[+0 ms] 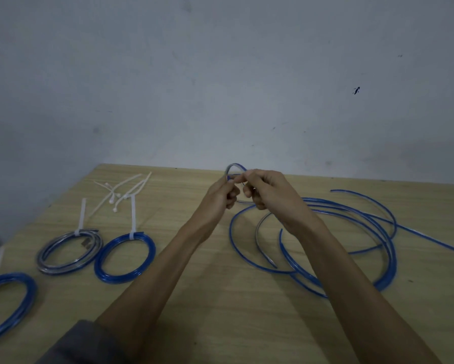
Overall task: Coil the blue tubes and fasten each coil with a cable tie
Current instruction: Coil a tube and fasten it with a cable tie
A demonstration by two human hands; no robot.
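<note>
Both hands — left hand [224, 191], right hand [266, 191] — pinch one small loop of tube [235, 166]; its loose length [352, 206] trails off rightward (nearer the right hand).

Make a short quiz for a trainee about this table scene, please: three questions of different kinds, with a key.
1. How many tied coils lie on the table?
2. True or false: the spare cable ties lie beside the right hand.
3. Both hands pinch: A) a tube loop B) a cable tie C) nothing.

Key:
1. Three: far-left coil, grey coil, blue coil.
2. False; they lie left of the left hand.
3. A.
</note>
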